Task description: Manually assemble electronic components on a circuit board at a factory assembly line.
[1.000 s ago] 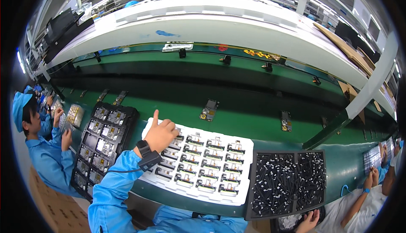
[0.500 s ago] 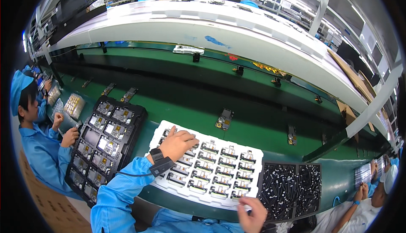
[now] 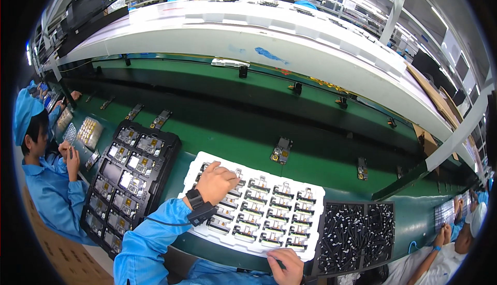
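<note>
A white plastic tray (image 3: 199, 159) lies in front of me, with rows of small electronic modules (image 3: 249, 218) in its pockets. My left hand (image 3: 216, 182) rests over the tray's far left part, fingers spread and bent down onto the modules. Its fingertips are partly hidden, and I see nothing held in it. At the tray's near edge, right of the middle, is my right hand (image 3: 287, 267), its thumb and forefinger apart and nothing visible between them.
To the left stands a black tray (image 3: 173, 142) of circuit boards. A black bin of small black parts (image 3: 341, 236) sits at the right. Single boards (image 3: 281, 150) lie beyond on the green surface. A white shelf (image 3: 331, 67) crosses above. Co-workers (image 3: 49, 181) sit on both sides.
My right hand has moved left along the near edge of the white tray. My left hand stays over the far left modules, its fingers more bent. The view has shifted slightly.
</note>
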Motion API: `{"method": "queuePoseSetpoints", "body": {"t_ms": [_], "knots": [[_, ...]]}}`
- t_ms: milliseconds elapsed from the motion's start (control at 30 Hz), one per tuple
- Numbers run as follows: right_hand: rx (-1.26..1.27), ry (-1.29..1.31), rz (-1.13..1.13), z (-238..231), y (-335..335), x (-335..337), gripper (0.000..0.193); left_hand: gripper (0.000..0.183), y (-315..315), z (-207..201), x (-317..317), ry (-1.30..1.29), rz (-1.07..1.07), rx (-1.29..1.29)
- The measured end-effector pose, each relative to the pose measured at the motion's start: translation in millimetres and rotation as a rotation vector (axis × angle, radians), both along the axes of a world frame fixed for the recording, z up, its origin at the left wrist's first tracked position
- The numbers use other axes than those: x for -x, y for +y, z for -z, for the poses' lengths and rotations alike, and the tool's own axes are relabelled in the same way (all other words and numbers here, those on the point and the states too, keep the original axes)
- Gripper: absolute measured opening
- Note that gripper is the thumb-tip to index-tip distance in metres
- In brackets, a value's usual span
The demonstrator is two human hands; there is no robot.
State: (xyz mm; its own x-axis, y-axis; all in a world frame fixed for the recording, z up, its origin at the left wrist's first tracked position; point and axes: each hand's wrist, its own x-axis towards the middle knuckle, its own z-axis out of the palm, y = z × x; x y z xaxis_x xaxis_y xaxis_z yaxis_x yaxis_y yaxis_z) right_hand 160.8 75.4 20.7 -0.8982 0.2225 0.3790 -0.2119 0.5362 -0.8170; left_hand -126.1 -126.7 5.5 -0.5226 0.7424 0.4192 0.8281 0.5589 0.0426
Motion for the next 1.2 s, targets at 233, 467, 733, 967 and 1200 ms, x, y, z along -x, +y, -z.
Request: {"method": "queuePoseSetpoints", "body": {"t_ms": [233, 467, 733, 967, 1200], "knots": [[-0.001, 0.014, -0.050, 2.1, 3.5, 1.7, 0.010, 0.019, 3.9, -16.7, -15.4, 0.103, 0.007, 0.403], [-0.061, -0.030, -0.042, -0.7, 5.2, 3.1, 0.010, 0.024, -31.5, -51.1, -53.5, -0.185, -0.007, -0.126], [-0.477, 0.007, -0.242, -34.8, -58.5, 85.3, 0.026, 0.026, -76.8, -9.5, -90.9, -0.411, 0.060, -0.192], [-0.805, -0.138, -0.184, -2.5, -101.0, 105.0, 0.024, 0.033, -77.2, 2.9, -87.3, -0.392, 0.047, -0.219], [-0.970, -0.231, -0.232, -15.1, -117.9, 124.6, 0.014, 0.025, -75.0, 0.9, -87.5, -0.393, 0.012, -0.283]]}}
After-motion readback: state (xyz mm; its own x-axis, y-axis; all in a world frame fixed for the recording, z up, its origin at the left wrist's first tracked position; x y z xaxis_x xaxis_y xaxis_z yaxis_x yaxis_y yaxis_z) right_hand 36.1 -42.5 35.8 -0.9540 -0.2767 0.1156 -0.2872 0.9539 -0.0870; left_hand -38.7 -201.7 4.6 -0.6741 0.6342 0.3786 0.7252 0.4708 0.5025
